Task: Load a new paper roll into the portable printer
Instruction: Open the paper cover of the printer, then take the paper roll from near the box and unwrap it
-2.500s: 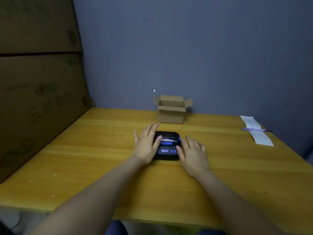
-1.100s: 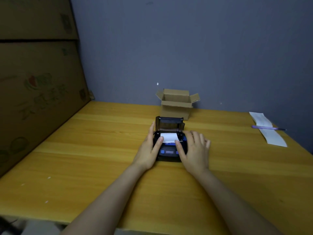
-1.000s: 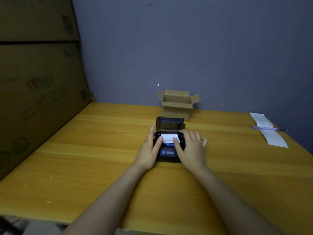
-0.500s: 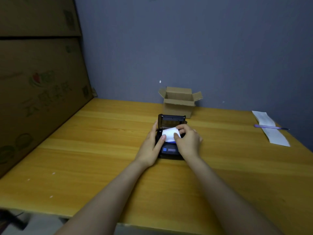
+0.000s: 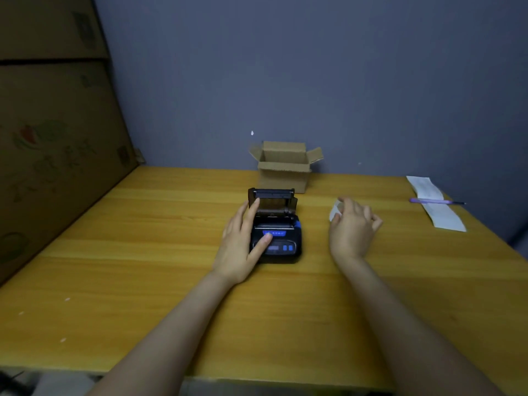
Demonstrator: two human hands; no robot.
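Observation:
A small black portable printer (image 5: 281, 241) with blue buttons sits mid-table, its lid (image 5: 273, 200) standing open at the back. My left hand (image 5: 243, 241) grips the printer's left side, thumb lying across its front panel. The paper bay looks dark, with no white roll showing in it. My right hand (image 5: 353, 228) hovers to the right of the printer, fingers closed around a white paper roll (image 5: 335, 211), which peeks out at the fingertips just above the table.
An open cardboard box (image 5: 284, 167) stands behind the printer against the grey wall. A white paper strip (image 5: 437, 205) with a purple pen (image 5: 434, 200) across it lies at the far right. Large cardboard cartons (image 5: 54, 132) wall off the left side.
The lid went from shut to open. My right hand lifted the white roll out of the bay and carried it to the right. My left hand stayed on the printer.

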